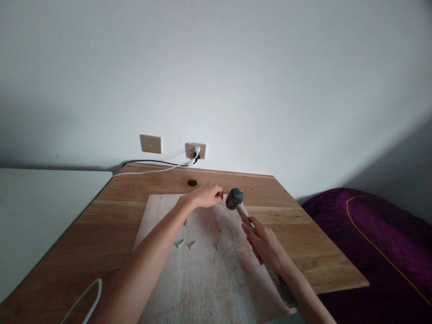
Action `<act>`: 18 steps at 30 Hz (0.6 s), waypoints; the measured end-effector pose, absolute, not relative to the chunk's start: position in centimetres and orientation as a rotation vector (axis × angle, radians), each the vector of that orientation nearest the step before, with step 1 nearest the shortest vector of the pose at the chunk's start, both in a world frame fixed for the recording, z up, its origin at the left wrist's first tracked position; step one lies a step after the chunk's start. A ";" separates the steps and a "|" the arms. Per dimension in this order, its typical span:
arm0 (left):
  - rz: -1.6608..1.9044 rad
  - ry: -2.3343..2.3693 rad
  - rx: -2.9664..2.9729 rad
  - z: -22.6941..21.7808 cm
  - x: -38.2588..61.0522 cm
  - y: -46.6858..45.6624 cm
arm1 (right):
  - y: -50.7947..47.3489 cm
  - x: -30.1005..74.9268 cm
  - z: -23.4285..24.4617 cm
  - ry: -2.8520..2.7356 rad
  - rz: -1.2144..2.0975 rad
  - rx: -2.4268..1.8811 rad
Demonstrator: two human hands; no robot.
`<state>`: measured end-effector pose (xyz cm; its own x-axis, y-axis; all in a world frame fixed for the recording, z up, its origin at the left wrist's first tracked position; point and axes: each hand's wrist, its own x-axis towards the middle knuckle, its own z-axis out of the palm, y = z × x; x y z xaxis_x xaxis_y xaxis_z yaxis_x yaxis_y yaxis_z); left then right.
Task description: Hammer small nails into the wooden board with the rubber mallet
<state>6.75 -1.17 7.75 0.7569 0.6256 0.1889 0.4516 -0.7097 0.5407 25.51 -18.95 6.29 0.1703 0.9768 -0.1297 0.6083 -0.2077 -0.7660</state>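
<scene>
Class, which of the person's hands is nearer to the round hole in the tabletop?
Left. The left hand is just right of the hole and slightly nearer the camera; the right hand, gripping the hammer, is farther right and closer to the camera.

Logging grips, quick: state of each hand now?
Left hand: curled closed over the board; whether it pinches something can't be told.
Right hand: closed, holding the hammer.

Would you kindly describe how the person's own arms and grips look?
The left forearm and right forearm are bare and slender, with no sleeve, watch or bracelet visible. The left grip and right grip are ungloved human hands; no rings or markings can be made out.
</scene>
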 end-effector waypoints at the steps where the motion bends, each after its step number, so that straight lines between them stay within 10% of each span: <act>1: 0.460 0.786 2.510 8.1 6.1 -1.4 | -19.2 25.6 6.1 -1.471 0.849 -1.885; 18: 0.039 0.694 2.642 7.4 -2.7 -5.9 | -21.7 27.0 2.6 -1.420 0.759 -1.976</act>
<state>-2.75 -5.94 7.43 0.8759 0.4767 -0.0751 0.4654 -0.7933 0.3925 26.97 -21.72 2.65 0.2699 0.9565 -0.1112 0.6236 -0.2616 -0.7367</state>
